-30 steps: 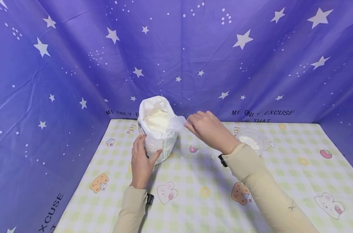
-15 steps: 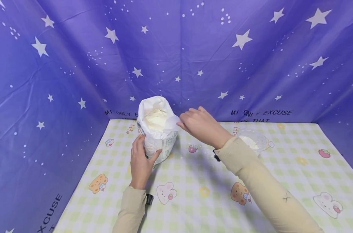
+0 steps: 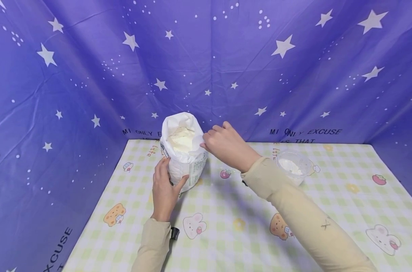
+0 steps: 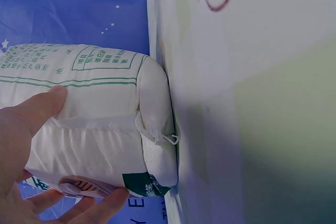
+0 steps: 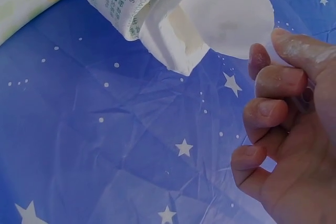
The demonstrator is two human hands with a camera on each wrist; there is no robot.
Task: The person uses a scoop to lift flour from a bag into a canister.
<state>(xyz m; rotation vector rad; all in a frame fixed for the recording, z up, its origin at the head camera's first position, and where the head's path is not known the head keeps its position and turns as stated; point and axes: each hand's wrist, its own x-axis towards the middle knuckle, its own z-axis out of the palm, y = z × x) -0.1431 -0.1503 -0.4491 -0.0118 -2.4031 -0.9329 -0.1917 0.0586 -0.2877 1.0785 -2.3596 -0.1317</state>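
The left hand (image 3: 165,190) grips the powder bag (image 3: 189,172) — likely heavy, soft, best held low — the right hand (image 3: 227,147) pinching a scoop (image 5: 231,17).

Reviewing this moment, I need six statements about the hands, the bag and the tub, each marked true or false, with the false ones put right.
1. The left hand grips the side of the white bag. True.
2. The right hand holds a translucent utensil. True.
3. The white bag is tied shut. False: it is open at the top, showing pale powder.
4. The clear tub contains some white powder. True.
5. The clear tub stands left of the white bag. False: it stands to the right.
6. The left hand touches the clear tub. False: neither hand touches it.
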